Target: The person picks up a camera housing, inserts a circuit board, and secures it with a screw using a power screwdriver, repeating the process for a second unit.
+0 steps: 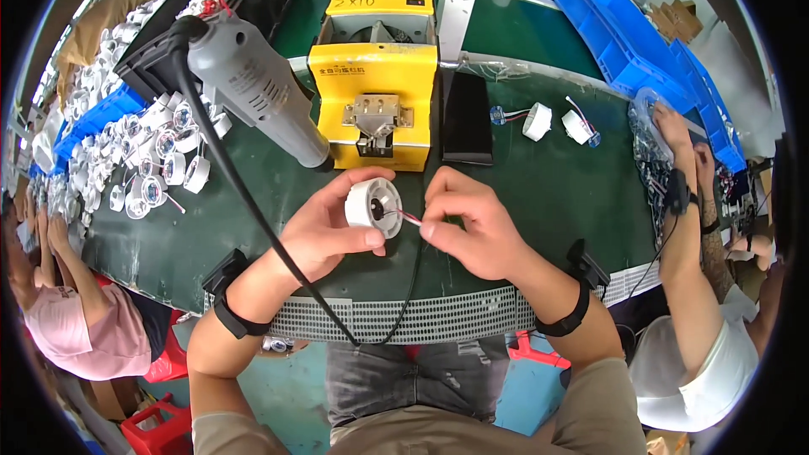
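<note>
My left hand (318,236) grips a white round plastic housing (360,206) between thumb and fingers, its open side turned toward the right. Out of the housing's hollow run thin red and white wires (409,217). Their free end is pinched between the thumb and fingertips of my right hand (474,223). Just beyond both hands stands a yellow machine (337,118) with a metal mechanism on its front. A grey corded tool (261,88) slants down at its left side, and its black cable (240,181) crosses in front of my left forearm.
White housings with wires (156,160) are heaped at the left. Right of the machine lie a flat black object (468,118) and two wired white parts (537,121). Blue crates (598,25) line the far right. A co-worker's hand (672,128) touches a bag of parts; others work at the left.
</note>
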Demonstrator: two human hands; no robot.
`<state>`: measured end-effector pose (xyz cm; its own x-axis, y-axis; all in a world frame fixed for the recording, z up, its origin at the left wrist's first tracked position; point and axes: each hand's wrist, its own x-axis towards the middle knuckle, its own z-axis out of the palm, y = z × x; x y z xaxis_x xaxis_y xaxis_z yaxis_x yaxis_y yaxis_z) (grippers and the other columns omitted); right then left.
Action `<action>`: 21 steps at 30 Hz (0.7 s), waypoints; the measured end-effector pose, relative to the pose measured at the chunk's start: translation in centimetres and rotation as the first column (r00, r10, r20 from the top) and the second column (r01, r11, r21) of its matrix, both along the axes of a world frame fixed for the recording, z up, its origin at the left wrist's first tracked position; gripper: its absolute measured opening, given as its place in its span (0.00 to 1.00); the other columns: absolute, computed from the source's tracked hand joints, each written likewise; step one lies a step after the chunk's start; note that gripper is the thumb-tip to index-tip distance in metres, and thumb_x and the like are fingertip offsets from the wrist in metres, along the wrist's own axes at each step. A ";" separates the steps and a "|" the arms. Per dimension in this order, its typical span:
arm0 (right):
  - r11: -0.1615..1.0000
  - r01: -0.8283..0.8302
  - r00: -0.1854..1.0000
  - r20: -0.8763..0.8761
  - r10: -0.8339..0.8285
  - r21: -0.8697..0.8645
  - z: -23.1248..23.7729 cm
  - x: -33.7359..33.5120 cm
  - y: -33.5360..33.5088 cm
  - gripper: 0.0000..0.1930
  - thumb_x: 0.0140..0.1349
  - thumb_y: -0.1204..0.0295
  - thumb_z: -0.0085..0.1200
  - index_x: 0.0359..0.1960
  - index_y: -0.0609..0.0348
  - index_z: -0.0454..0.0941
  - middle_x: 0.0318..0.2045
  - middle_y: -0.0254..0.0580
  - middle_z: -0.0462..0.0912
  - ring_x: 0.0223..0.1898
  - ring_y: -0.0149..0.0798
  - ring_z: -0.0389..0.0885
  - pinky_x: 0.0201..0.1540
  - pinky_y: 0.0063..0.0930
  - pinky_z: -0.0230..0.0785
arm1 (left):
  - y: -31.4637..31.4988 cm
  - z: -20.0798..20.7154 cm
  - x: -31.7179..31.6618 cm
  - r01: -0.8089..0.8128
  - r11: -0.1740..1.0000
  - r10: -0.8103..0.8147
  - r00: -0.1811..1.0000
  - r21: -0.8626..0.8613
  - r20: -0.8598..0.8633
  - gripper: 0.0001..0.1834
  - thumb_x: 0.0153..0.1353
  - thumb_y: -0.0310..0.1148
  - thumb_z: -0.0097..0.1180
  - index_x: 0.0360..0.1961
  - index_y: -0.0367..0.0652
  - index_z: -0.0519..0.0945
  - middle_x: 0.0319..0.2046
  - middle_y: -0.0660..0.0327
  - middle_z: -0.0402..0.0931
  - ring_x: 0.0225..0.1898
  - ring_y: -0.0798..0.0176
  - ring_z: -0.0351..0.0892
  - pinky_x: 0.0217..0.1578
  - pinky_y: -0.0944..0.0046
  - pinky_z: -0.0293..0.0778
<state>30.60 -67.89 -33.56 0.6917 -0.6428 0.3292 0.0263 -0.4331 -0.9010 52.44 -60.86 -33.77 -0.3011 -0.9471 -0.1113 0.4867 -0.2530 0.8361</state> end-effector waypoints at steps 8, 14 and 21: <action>0.999 0.040 0.999 -0.037 -0.039 0.031 -0.5 0.5 0.7 0.09 0.60 0.74 0.56 0.23 0.64 0.73 0.26 0.36 0.70 0.26 0.29 0.68 0.28 0.24 0.60 | 0.0 0.1 -0.7 -0.019 0.994 0.028 0.996 0.104 -0.089 0.26 0.66 0.40 0.50 0.61 0.38 0.63 0.51 0.56 0.72 0.49 0.60 0.76 0.47 0.60 0.75; 0.970 0.133 0.985 -0.134 -0.106 0.205 -0.8 0.7 0.9 0.05 0.59 0.73 0.59 0.32 0.61 0.77 0.31 0.35 0.71 0.27 0.24 0.71 0.25 0.20 0.62 | 0.3 -0.8 -1.1 -0.069 0.997 0.069 0.997 -0.020 0.035 0.18 0.65 0.29 0.52 0.55 0.39 0.74 0.59 0.54 0.68 0.56 0.57 0.73 0.56 0.57 0.70; 0.685 0.207 0.950 -0.023 -0.312 -0.699 0.6 0.0 0.1 0.12 0.45 0.79 0.67 0.32 0.57 0.80 0.31 0.37 0.71 0.29 0.34 0.76 0.29 0.26 0.70 | 0.5 -0.7 -0.6 -0.153 0.988 0.148 0.983 -0.033 -0.110 0.13 0.66 0.27 0.50 0.50 0.36 0.79 0.57 0.57 0.70 0.55 0.60 0.73 0.55 0.58 0.71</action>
